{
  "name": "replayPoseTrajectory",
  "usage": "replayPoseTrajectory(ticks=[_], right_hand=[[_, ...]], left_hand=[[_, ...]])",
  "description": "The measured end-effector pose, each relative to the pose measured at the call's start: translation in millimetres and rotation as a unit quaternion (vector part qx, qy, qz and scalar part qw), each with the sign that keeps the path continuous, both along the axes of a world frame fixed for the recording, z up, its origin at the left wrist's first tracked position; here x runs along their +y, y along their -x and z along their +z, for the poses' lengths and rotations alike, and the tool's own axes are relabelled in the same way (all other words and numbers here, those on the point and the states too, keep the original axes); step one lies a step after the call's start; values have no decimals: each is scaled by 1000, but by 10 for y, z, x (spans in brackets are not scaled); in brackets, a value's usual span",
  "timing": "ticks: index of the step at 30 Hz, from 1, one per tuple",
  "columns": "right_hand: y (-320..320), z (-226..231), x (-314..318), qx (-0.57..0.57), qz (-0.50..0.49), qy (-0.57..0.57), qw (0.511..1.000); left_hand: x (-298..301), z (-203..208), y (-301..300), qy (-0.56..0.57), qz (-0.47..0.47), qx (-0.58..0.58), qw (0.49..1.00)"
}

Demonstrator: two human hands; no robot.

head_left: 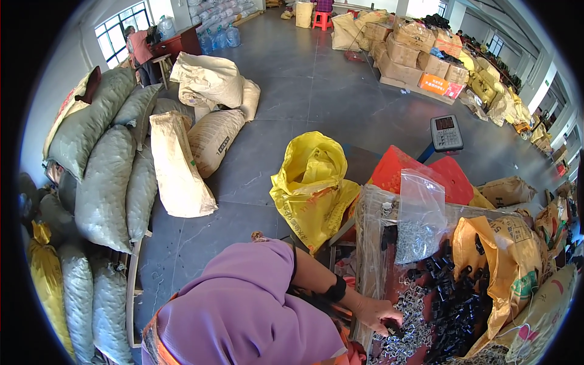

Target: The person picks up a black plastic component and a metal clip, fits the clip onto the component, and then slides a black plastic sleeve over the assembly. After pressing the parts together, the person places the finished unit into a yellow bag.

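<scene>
My left hand reaches in from a purple sleeve, a black band around the forearm. Its fingers are curled round a small black part, its exact kind unclear. Just beneath lies a heap of small silvery metal hooks or clips on a reddish work surface. Beside these, farther right, is a pile of black plastic buckle-like pieces. A clear plastic bag of small metal parts stands at the back of the worktable. My right hand is not visible.
An open yellow sack stands left of the worktable's plastic-wrapped edge. Behind the table are red plastic bins and a scale display. A torn brown bag borders the black pile. Stuffed grey sacks line the left.
</scene>
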State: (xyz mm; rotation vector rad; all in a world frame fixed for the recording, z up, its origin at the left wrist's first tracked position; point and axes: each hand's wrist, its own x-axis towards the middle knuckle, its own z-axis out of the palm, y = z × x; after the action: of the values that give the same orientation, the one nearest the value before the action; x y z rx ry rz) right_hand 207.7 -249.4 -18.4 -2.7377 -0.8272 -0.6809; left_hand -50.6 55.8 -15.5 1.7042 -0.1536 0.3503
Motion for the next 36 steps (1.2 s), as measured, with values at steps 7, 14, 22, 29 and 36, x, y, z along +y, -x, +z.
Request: replayPoseTrajectory(ticks=[7, 14, 22, 29, 36], right_hand=[[-45, -35, 50, 1, 5, 3, 1000], [-85, -83, 103, 4, 9, 9, 1000], [-131, -134, 173, 5, 15, 16, 1000], [-173, -181, 235, 7, 20, 23, 1000], [-206, -254, 298, 12, 24, 29, 999]], left_hand=[[-17, -58, -14, -5, 7, 0, 1000], [-12, -39, -9, -5, 7, 2, 1000], [-8, -4, 10, 5, 2, 3, 1000], [-15, -11, 11, -1, 14, -7, 1000], [-8, 14, 15, -2, 16, -16, 1000]])
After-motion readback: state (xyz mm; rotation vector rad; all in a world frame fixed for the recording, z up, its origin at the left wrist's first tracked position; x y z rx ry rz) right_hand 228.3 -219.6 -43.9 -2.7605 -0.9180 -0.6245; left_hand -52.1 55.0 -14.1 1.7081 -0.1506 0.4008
